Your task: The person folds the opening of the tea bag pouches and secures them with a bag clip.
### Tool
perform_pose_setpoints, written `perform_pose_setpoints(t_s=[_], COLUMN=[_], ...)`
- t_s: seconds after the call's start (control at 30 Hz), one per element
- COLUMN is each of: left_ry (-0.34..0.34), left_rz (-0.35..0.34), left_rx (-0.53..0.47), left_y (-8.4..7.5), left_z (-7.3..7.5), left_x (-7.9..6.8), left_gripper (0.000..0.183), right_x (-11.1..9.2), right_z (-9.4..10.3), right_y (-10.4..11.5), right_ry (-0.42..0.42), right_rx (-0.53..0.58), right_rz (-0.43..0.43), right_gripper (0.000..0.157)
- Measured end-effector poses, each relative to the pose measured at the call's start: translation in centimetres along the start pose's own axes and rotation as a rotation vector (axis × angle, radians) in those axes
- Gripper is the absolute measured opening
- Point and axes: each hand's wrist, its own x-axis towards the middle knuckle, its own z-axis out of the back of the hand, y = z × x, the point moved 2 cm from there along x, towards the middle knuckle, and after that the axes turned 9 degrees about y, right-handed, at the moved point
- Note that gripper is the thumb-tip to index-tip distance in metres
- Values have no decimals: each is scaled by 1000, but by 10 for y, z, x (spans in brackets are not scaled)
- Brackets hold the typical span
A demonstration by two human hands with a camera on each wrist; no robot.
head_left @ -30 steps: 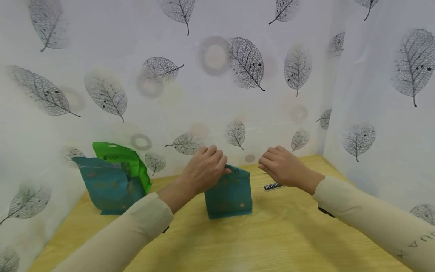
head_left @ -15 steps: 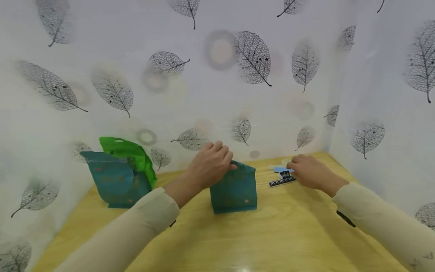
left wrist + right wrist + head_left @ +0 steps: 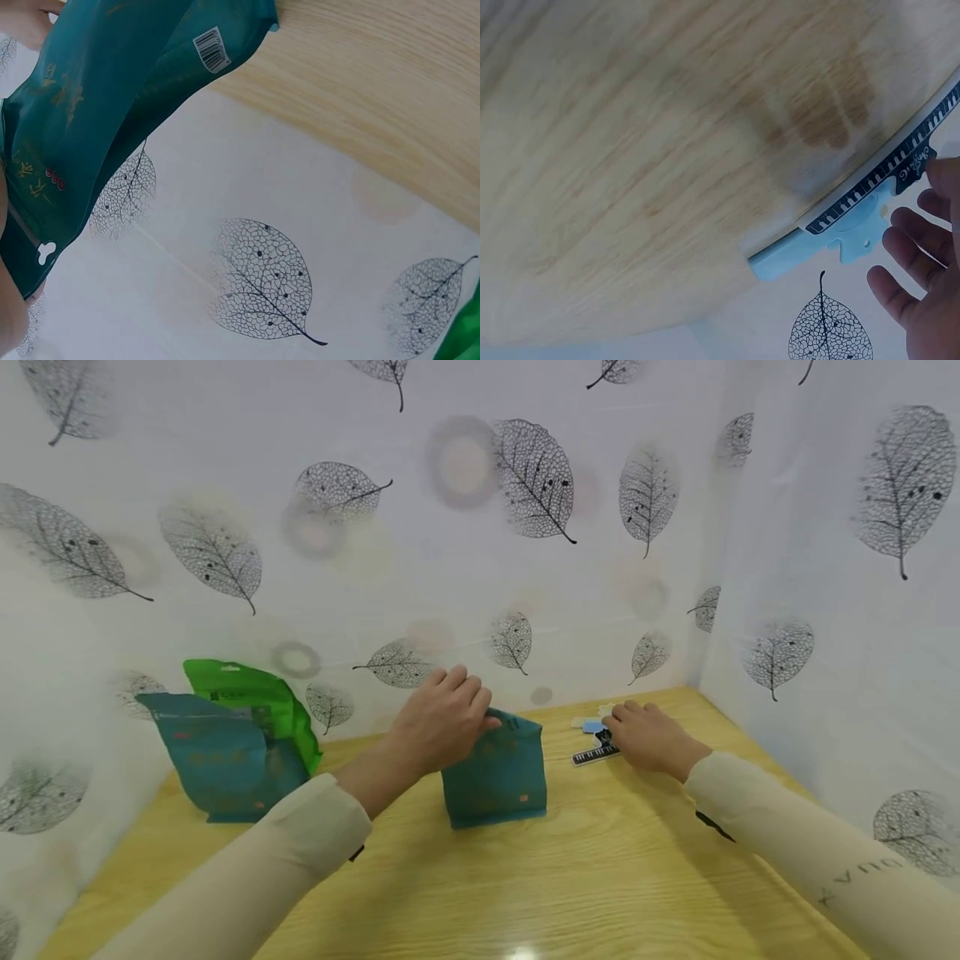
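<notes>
My left hand (image 3: 442, 718) grips the top edge of a teal pouch (image 3: 495, 772) standing upright on the table; in the left wrist view the same pouch (image 3: 82, 127) shows a barcode and a hang hole. At the back right, my right hand (image 3: 648, 739) is over a small group of clips. Closest to it is a clip with a black-and-white piano-key bar (image 3: 877, 176); the thumb is right at its black handle, and the other fingers are spread loosely beside it. A light blue clip (image 3: 787, 251) lies behind that one.
Another teal pouch (image 3: 213, 760) stands at the left, with a bright green pouch (image 3: 281, 702) behind it. A white leaf-print curtain (image 3: 420, 568) borders the back and sides of the wooden table (image 3: 600, 868).
My right hand has moved down from the air onto the clips at the back right. The left hand keeps holding the teal pouch's top. The head view has shifted slightly.
</notes>
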Motion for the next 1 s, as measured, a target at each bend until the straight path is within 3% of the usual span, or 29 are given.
perform_pose_setpoints(t_s=[0.2,0.33,0.5,0.7,1.0], left_ry=[9,6,0,1,12], left_rz=[-16,-14,-14,-20,-20], left_rx=[-15,-24,-28,-15,-22], left_y=[-3,-4,-3,-1,2], left_z=[2,2,2,3,4], left_x=[1,0,-2,-2,-1], left_gripper=[37,37,35,34,35], right_x=[-3,0,10,18,16], right_z=[-4,-5,-3,3,13], right_y=[-5,-9,-10,-9,-4], right_ry=[-45,-47,56,190,266], right_rx=[-70,20,150,207,222], right_rz=[66,119,125,115,114], right_gripper=[25,21,21,23,23])
